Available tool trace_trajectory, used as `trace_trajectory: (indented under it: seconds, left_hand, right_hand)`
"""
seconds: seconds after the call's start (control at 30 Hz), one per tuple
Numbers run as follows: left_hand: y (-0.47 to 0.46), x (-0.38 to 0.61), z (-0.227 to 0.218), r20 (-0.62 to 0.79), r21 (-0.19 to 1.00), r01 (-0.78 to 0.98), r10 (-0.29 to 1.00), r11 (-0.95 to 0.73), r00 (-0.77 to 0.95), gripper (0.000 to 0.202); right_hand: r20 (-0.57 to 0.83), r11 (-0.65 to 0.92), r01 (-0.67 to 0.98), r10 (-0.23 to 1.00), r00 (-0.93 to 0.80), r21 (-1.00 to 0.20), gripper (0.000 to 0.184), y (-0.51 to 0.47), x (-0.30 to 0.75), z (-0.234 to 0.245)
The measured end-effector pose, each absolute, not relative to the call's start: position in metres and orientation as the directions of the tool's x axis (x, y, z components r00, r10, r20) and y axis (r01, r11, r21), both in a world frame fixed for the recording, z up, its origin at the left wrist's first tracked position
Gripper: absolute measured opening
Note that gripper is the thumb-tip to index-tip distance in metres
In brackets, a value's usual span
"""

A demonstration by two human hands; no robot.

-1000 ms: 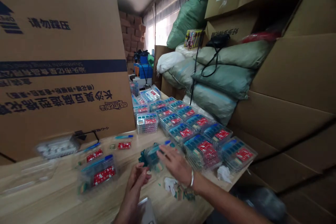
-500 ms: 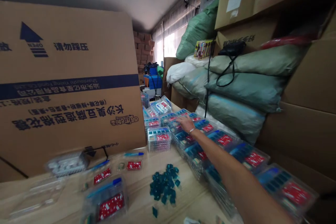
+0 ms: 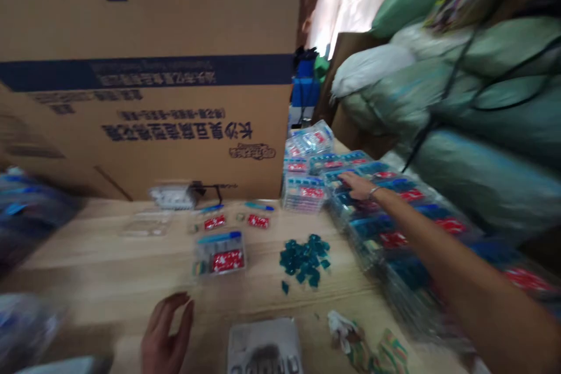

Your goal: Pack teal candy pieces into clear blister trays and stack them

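My right hand [image 3: 357,185] stretches out flat over rows of clear plastic boxes [image 3: 372,228], its fingers extended and seeming to rest on them, gripping nothing that I can see. The boxes, holding red cards and blue strips, sit edge to edge along the right side of the wooden worktop [image 3: 109,257], apparently packed close to save room beside the bulging woven sacks [image 3: 482,123]. My left hand [image 3: 169,333] is open and empty near the worktop's front. A loose heap of small teal pieces [image 3: 304,260] lies between my hands, just beside a single box [image 3: 219,254] set apart, seemingly for easy reach.
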State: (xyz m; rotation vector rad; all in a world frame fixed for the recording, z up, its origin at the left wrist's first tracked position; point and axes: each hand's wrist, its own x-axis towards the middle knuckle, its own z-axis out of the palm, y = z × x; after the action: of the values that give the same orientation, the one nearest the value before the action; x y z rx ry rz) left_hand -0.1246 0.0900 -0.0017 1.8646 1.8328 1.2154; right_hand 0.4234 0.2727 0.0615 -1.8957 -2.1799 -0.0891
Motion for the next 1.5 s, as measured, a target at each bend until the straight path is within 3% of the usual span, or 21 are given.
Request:
trace_trajectory:
  seconds: [0.1,0.2,0.27,0.37,0.4,0.53,0.7,0.87,1.1,1.23,1.3,1.37,1.43,1.5]
  left_hand:
    - [0.12,-0.115,0.01,0.412,0.45,0.822,0.898,-0.349,0.155,0.033]
    - [0.164,-0.104,0.023,0.207,0.253,0.842,0.877,-0.476,0.434,0.091]
    - [0.188,-0.098,0.028,0.062,0.192,0.836,0.856,-0.515,0.513,0.104]
    - [0.21,-0.094,0.026,-0.011,0.165,0.813,0.824,-0.558,0.567,0.104]
    - [0.214,-0.094,0.024,0.001,0.165,0.804,0.815,-0.572,0.579,0.103]
    - [0.217,-0.1,0.019,0.145,0.184,0.75,0.772,-0.636,0.619,0.095]
    - [0.203,-0.106,0.036,0.287,0.192,0.751,0.768,-0.632,0.573,0.082]
    - [0.143,-0.123,0.044,0.245,0.163,0.79,0.8,-0.591,0.548,0.082]
    - [0.067,-0.176,-0.012,0.054,0.12,0.852,0.86,-0.51,0.508,0.072]
    - [0.06,-0.181,-0.014,0.119,0.062,0.883,0.882,-0.466,0.457,0.064]
    - [0.056,-0.167,-0.008,0.198,0.11,0.863,0.862,-0.493,0.467,0.058]
    - [0.05,-0.144,-0.004,0.266,0.248,0.809,0.84,-0.533,0.473,0.047]
    - [0.045,-0.113,-0.004,0.272,0.473,0.714,0.856,-0.516,0.439,0.034]
    - [0.042,-0.079,-0.007,0.174,0.744,0.555,0.909,-0.373,0.378,0.029]
  right_hand:
    - [0.291,0.145,0.979,0.952,-0.1,-0.141,0.046,0.267,0.399,0.061]
    - [0.399,0.259,0.959,0.896,-0.193,-0.118,0.049,0.233,0.347,0.06]
    - [0.304,0.388,0.914,0.891,-0.338,-0.121,0.042,0.193,0.304,0.053]
    - [0.015,0.469,0.862,0.88,-0.475,-0.194,0.028,0.125,0.244,0.033]
    - [-0.012,0.485,0.84,0.864,-0.503,-0.242,0.024,0.104,0.227,0.024]
    - [0.101,0.545,0.74,0.826,-0.555,-0.394,0.024,0.049,0.178,-0.012]
    - [0.155,0.547,0.706,0.826,-0.542,-0.449,0.014,0.033,0.161,-0.036]
    - [0.217,0.539,0.699,0.838,-0.5,-0.471,0.021,0.032,0.166,-0.038]
    - [0.277,0.567,0.644,0.82,-0.501,-0.514,0.018,0.032,0.156,-0.042]
    - [0.228,0.376,0.679,0.926,-0.301,-0.63,0.012,0.052,0.162,-0.038]
    - [0.163,0.21,0.648,0.978,-0.133,-0.732,0.012,0.065,0.167,-0.038]
    - [0.1,0.112,0.572,0.994,-0.052,-0.812,0.011,0.075,0.172,-0.039]
    - [0.074,0.088,0.512,0.996,-0.047,-0.855,0.008,0.078,0.172,-0.041]
    - [0.066,0.09,0.468,0.995,-0.069,-0.879,0.002,0.075,0.169,-0.044]
